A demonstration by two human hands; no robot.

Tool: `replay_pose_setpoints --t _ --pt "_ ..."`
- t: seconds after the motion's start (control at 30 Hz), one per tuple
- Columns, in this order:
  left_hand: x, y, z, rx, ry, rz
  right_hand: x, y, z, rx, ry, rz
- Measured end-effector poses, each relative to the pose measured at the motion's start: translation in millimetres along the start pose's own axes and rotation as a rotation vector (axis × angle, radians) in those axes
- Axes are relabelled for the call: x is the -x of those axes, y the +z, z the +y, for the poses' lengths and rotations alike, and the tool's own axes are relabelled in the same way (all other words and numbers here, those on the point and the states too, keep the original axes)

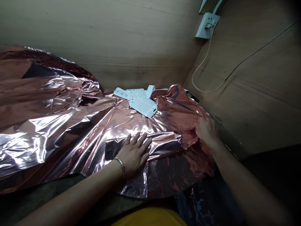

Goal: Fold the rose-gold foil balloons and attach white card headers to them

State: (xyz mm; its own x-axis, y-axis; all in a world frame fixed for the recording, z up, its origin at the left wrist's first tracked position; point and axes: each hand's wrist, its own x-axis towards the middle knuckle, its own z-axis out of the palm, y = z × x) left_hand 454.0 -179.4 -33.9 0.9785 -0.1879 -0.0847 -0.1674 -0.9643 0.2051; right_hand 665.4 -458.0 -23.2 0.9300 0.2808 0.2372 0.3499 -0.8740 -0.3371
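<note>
A large sheet of shiny pinkish-copper foil (77,138) is spread in creases over the work surface. On its middle my left hand (134,153) lies flat with the fingers apart, a silver bangle at its wrist. At the sheet's right end my right hand (207,131) is closed on a bunched edge of the foil, somewhat blurred by motion. Beyond my left hand, several white printed cards or labels (143,105) rest on the foil, overlapping one another.
A wooden panel (105,40) stands behind, meeting another at the right corner. There a white power strip (207,26) holds a plug, its thin cable (225,80) drooping along the right panel. Foil is heaped at the far left. Something yellow (150,218) shows at the bottom edge.
</note>
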Motion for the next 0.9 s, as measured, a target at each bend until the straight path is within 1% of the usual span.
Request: replay_pose_setpoints --t 0.03,0.07,0.1,0.13,0.17,0.2,0.23,0.27,0.3,0.33,0.37,0.4,0.43,0.47,0.5,0.53,0.6,0.67,0.7,0.73,0.77,0.8,0.83,0.87,0.9 --pt "0.1 0.2 0.0 0.001 0.001 0.000 7.8 2.0 -9.7 0.016 -0.059 0.024" --pt "0.3 0.8 0.0 0.002 0.002 0.001 16.5 5.5 -18.2 0.024 -0.143 0.012" --pt "0.4 1.6 -0.2 0.002 0.003 0.004 25.3 9.8 -24.1 0.030 -0.235 -0.038" --pt "0.6 2.6 -0.6 0.003 0.002 0.008 33.1 14.2 -26.5 0.046 -0.327 -0.120" --pt "0.8 3.8 -1.2 0.003 -0.001 0.013 39.3 17.8 -24.9 0.076 -0.382 -0.214" --pt "1.0 5.2 -1.9 0.005 -0.001 0.020 43.1 19.7 -20.2 0.129 -0.367 -0.292" --pt "1.2 6.5 -2.9 0.008 0.002 0.028 44.8 19.3 -13.7 0.203 -0.276 -0.315" --pt "1.5 7.7 -3.9 0.011 0.007 0.040 44.8 16.7 -7.6 0.280 -0.156 -0.279" --pt "1.8 8.8 -4.8 0.015 0.013 0.052 44.1 12.3 -4.1 0.340 -0.063 -0.193" --pt "2.1 9.6 -5.4 0.017 0.017 0.063 43.9 7.3 -4.8 0.369 -0.035 -0.084" --pt "2.5 10.3 -5.4 0.020 0.020 0.070 45.2 2.9 -10.6 0.361 -0.084 0.012" --pt "2.8 10.8 -4.7 0.023 0.021 0.072 48.7 0.2 -21.0 0.322 -0.198 0.079" --pt "3.1 11.4 -3.4 0.025 0.021 0.071 54.4 0.0 -34.8 0.262 -0.349 0.090" --pt "3.3 11.9 -1.5 0.029 0.023 0.070 62.1 2.7 -50.1 0.206 -0.489 0.037" --pt "3.4 12.6 0.4 0.032 0.025 0.069 70.8 7.9 -64.8 0.170 -0.590 -0.047" --pt "3.5 13.2 1.6 0.034 0.027 0.069 79.7 15.1 -77.0 0.152 -0.646 -0.143" --pt "4.3 13.7 -1.8 0.033 0.038 0.064 94.1 31.5 -90.4 0.157 -0.663 -0.293" --pt "8.0 10.7 -17.2 0.024 0.038 0.035 101.1 44.6 -90.0 0.178 -0.625 -0.357" --pt "11.7 6.9 -29.5 0.007 0.001 0.017 101.9 48.8 -86.9 0.189 -0.607 -0.366" --pt "16.7 1.3 -43.7 -0.023 -0.079 0.005 101.6 51.3 -83.3 0.198 -0.596 -0.367" --pt "23.0 -6.1 -58.1 -0.065 -0.197 0.006 100.7 52.4 -80.0 0.203 -0.587 -0.360" --pt "30.3 -15.0 -70.9 -0.118 -0.334 0.036 99.7 52.8 -77.4 0.208 -0.583 -0.350" --pt "38.1 -24.6 -80.3 -0.170 -0.444 0.094 99.0 52.7 -75.9 0.212 -0.581 -0.337" --pt "45.8 -34.0 -85.0 -0.207 -0.480 0.171 98.6 52.6 -75.2 0.215 -0.584 -0.322" --pt "53.0 -42.1 -84.7 -0.222 -0.425 0.234 98.5 52.8 -75.1 0.219 -0.589 -0.308"
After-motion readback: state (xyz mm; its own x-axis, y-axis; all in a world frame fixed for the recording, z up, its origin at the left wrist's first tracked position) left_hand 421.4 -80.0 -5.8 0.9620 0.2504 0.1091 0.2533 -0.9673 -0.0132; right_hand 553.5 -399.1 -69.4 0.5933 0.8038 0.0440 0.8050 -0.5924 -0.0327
